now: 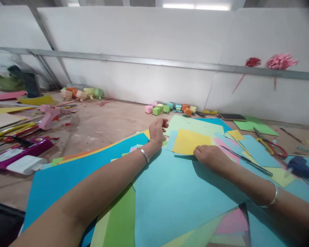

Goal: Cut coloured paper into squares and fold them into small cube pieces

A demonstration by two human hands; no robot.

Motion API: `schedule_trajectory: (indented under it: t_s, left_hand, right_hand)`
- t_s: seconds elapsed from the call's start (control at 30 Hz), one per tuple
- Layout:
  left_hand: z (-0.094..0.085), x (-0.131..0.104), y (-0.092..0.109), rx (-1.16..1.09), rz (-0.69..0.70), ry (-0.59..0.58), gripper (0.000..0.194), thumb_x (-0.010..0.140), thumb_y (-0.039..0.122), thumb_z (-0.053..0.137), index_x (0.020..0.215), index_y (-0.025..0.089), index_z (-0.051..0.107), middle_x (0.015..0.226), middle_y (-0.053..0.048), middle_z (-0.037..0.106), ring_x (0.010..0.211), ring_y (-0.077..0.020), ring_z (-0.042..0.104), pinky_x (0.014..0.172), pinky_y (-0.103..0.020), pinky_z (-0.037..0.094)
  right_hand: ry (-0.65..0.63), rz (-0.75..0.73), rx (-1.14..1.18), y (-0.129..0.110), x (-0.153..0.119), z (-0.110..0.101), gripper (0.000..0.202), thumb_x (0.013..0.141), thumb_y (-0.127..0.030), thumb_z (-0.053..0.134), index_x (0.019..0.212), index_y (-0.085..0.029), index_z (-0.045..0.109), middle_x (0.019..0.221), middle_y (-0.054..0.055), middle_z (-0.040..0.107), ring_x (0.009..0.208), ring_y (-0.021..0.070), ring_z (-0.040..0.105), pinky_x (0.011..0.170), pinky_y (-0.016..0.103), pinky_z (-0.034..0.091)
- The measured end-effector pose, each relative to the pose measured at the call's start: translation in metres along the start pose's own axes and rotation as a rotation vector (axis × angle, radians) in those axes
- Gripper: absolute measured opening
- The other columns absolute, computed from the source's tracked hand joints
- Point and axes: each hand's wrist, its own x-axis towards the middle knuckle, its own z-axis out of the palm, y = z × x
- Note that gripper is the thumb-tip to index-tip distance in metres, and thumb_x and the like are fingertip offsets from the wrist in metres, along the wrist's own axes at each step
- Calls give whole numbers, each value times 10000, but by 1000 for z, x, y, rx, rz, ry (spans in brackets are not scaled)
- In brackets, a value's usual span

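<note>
Forearms [110,181] flank blue paper [180,202]; left hand [158,132] loosely open, right hand [211,157] pinching yellow paper [190,141] between them.

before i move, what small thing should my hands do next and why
I'd probably bring the left hand to the left edge of the yellow paper to steady it. The right hand is only at its lower right corner, and the left, close by, shows nothing in its fingers.

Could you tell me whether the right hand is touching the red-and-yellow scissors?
No, the right hand is at the yellow sheet, left of the scissors.
</note>
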Motion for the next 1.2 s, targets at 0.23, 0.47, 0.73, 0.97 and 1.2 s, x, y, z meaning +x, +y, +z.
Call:
schedule_trajectory:
  t_s: [0.23,0.47,0.73,0.97,1.2]
  left_hand:
    - [1,-1,-3,72,4,-62,320,755,431,486,773,164,662,637,-21,603,619,-139,562,514,-225,404]
    - [1,-3,-4,234,33,-146,267,748,398,529,764,168,665,661,-24,610,615,-140,553,499,-217,410]
    - [2,-10,2,472,155,-243,259,774,425,539,752,188,640,724,-25,630,694,-181,569,575,-273,453]
    - [8,-25,14,636,304,-380,237,771,428,561,704,210,624,731,-28,647,691,-195,554,671,-316,447]
    - [8,-23,2,736,266,-448,257,817,393,490,768,208,661,722,-28,681,705,-208,604,642,-308,434]
  right_hand:
    - [56,101,156,8,-10,-2,219,911,-256,596,717,-162,633,707,39,691,638,159,645,532,230,379]
    - [247,122,315,0,-29,4,220,917,-114,486,960,-138,701,1046,112,727,925,192,686,768,278,541]
    - [416,194,196,-7,-35,16,269,911,-94,481,719,-120,667,757,121,682,678,202,601,563,282,421]
    - [309,179,308,-3,-35,16,233,841,-240,691,642,-152,610,677,26,626,606,128,547,520,234,354]
    - [179,256,430,-17,-37,0,119,781,-222,744,830,-149,663,906,76,663,788,191,581,630,277,449]
